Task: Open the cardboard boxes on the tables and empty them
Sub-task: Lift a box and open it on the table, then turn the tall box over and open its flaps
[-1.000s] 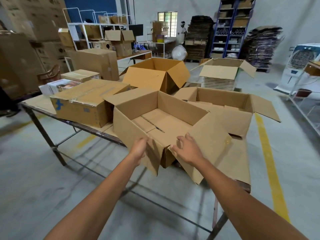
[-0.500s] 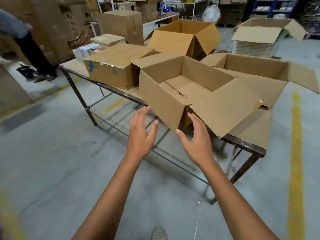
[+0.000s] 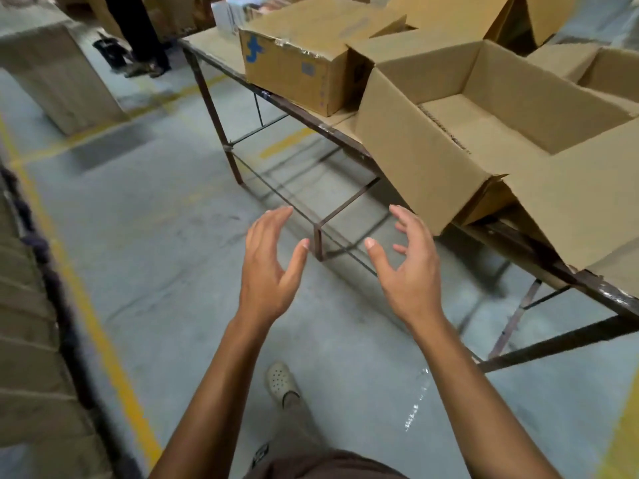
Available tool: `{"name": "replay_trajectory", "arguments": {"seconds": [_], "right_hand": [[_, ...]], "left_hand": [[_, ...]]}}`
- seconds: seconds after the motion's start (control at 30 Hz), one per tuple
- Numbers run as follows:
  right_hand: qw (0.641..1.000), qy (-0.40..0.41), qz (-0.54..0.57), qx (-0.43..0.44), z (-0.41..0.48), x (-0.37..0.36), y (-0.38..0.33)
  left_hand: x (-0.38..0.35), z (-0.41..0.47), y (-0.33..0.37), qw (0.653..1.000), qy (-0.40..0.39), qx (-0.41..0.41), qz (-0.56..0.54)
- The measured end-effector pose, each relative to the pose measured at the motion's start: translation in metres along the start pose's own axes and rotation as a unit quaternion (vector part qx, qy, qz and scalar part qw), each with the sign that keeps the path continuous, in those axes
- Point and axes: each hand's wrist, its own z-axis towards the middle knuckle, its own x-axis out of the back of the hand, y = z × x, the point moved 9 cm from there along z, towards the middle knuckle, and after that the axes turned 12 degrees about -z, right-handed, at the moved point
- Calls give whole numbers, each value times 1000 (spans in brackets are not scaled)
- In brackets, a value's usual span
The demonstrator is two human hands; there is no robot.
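An open, empty cardboard box sits at the near edge of the metal-framed table, its flaps folded outward. Left of it stands a taped, closed box with a blue mark on its side. More open boxes lie behind. My left hand and my right hand hover over the floor in front of the table, palms facing each other, fingers spread and holding nothing. Both are below and left of the open box, apart from it.
A person's dark-trousered legs stand at the table's far left end. A large cardboard carton rests on the floor at left. Stacked cardboard lines the left edge beside a yellow floor line. My shoe shows below.
My hands let go of the open box's near flaps and drew back from it, now empty in the air. The view swung down and left toward the floor.
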Motion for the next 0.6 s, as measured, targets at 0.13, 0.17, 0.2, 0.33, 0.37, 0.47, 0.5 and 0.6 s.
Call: {"name": "replay_trajectory", "arguments": {"seconds": [0.13,0.17,0.2,0.33,0.37,0.47,0.5,0.6], "right_hand": [[1000,-17,-8,10,29,-63,-14],[1000,-21,-9,11,39,-78,-18],[1000,-26,-12,9,48,-93,-21],[999,-39,-17,3,89,-152,-36],[999,-37,-15,4,99,-166,-40],[999,-35,0,-5,123,-204,-50],[999,-37,5,-8,130,-214,-54],[999,-33,4,3,156,-236,-65]], "left_hand": [[36,37,-51,1000,11,11,14],[45,47,-64,1000,9,13,17],[52,57,-76,1000,4,14,20],[80,98,-124,999,-16,10,29],[85,108,-134,999,-20,6,31],[98,143,-163,999,-27,4,34],[102,154,-170,999,-27,2,34],[107,189,-187,999,-29,-5,28]]}}
